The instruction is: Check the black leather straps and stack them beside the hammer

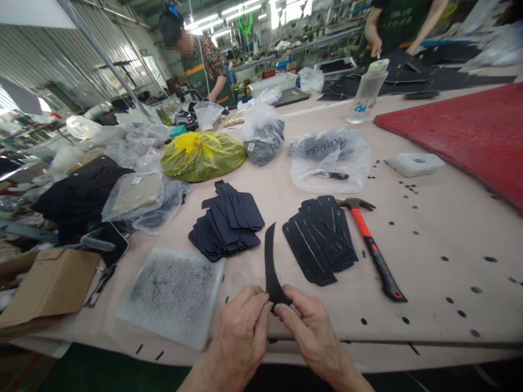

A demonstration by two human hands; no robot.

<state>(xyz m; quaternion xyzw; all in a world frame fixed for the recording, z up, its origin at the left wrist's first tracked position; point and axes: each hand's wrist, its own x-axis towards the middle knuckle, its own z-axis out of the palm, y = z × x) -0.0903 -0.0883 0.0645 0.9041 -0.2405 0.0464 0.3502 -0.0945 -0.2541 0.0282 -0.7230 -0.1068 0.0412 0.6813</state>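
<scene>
Near the table's front edge, my left hand and my right hand are both closed on the lower end of a curved black strip. The strip bends upward from my fingertips. Beyond it on the left lies a fanned pile of dark flat pieces. Another pile of dark pieces with pale lines lies beyond my right hand. A hammer with a red and black handle rests right of that pile. Left of my left hand is a scuffed translucent board.
A yellow bag and a clear bag lie farther back. A bottle stands by a red board. At left is a cardboard box. Two people work across the table. Small black discs dot the right side.
</scene>
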